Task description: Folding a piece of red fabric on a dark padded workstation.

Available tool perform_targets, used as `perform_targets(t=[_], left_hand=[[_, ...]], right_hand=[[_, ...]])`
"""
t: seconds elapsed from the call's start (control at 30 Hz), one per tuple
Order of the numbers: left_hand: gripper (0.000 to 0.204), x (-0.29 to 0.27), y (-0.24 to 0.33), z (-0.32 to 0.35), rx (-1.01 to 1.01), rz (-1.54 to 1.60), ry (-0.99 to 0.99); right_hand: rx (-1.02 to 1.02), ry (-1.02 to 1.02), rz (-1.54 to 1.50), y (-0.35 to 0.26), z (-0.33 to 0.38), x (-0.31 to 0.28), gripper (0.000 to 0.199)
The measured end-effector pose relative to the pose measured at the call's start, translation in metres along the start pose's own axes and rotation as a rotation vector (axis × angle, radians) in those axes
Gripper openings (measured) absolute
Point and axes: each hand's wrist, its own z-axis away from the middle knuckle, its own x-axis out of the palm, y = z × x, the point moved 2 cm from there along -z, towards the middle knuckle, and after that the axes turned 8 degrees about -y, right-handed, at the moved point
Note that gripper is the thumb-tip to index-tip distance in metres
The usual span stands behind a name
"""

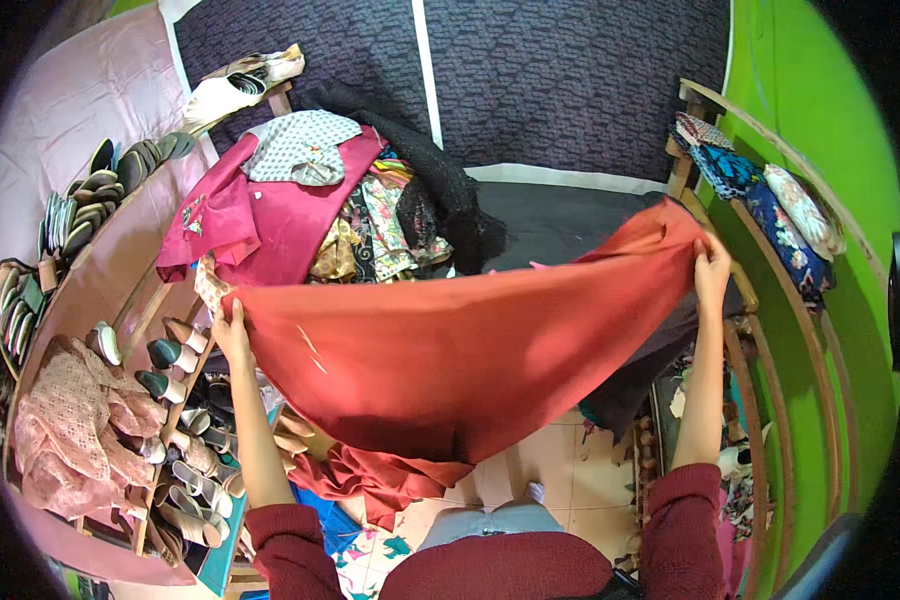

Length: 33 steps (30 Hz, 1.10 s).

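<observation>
The left hand (232, 330) and right hand (711, 268) each pinch a top corner of the red cloth (450, 350), arms wide apart, so it hangs spread flat (its lower edge droops toward the floor (530, 460)).

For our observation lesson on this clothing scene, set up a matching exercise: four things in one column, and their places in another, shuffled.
Things:
1. rust-red cloth
2. pink lace fabric
3. magenta garment
4. blue patterned fabrics

Places:
A. draped on the wooden rack at right
B. stretched between the left hand and right hand
C. on the pink shelf at lower left
D. on the clothes pile, behind the held cloth

Pairs: 1-B, 2-C, 3-D, 4-A
</observation>
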Motion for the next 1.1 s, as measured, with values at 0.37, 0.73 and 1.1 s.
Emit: perform_targets(t=[0.37,0.73,1.1], left_hand=[[0.03,0.109,0.146,-0.032,-0.096,0.418,-0.317],[0.037,0.122,-0.039,0.039,-0.073,-0.217,-0.251],[0.033,0.12,-0.01,0.067,-0.206,-0.182,-0.438]], right_hand=[[-0.013,0.366,-0.183,-0.069,-0.09,-0.098,0.041],[0.185,-0.079,0.368,0.039,0.009,-0.034,0.025],[0.426,-0.264,0.145,0.116,0.03,-0.04,0.019]])
